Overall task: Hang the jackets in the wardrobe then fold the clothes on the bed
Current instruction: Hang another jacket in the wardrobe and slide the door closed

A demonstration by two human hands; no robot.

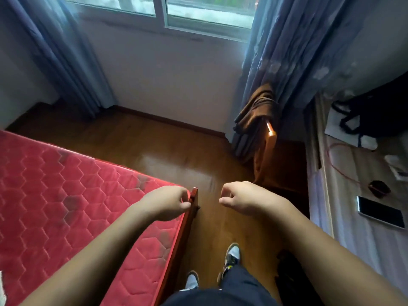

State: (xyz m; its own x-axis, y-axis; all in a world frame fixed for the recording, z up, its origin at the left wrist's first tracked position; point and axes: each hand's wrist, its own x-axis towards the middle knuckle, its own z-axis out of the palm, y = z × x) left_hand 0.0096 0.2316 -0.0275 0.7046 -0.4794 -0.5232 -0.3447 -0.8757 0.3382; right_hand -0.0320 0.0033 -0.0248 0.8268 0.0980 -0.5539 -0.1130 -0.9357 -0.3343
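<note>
Brown garment of soft cloth hangs in folds over the back of an orange-brown wooden chair, which stands by the wall in the far right corner, just beside the long blue-grey curtain; I cannot tell from here whether it is a jacket. From the head view, the bed with its red quilted mattress fills the lower left, and the red-brown wooden frame corner juts up at its foot. The person stands at that corner on the glossy brown wooden floor, both bare forearms held out in front. The left hand hovers over the mattress edge with its fingers curled in and the thumb tip close to the frame corner; nothing shows in its grasp. The right hand hangs over the floor, apart from the left, its fingers likewise curled into a loose fist that holds nothing. A white-framed window sits above the pale wall. On the right, a light wooden desk carries a dark flat phone, a thin red cable and a black bag.
</note>
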